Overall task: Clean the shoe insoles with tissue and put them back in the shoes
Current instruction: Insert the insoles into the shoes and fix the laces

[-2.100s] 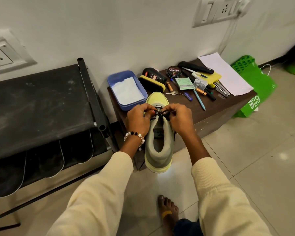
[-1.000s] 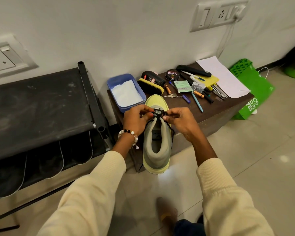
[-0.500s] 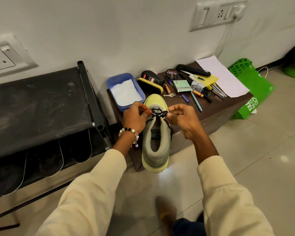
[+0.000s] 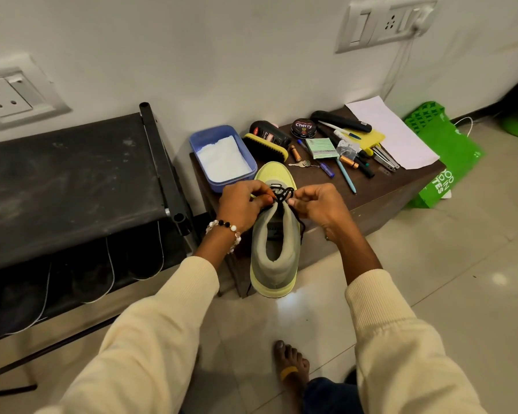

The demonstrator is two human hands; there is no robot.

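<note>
Both hands are pinched on the black laces (image 4: 282, 194) of a yellow-grey shoe (image 4: 274, 240): left hand (image 4: 242, 204) and right hand (image 4: 319, 206) on either side of the knot. Shoe is set toe-first on the brown cabinet (image 4: 380, 192), heel overhanging its front edge. Behind the shoe: blue tub (image 4: 202, 162) with white tissue (image 4: 222, 159), tin marked "Cherry" (image 4: 303, 127). Green bag (image 4: 449, 162) lettering is only partly legible.
</note>
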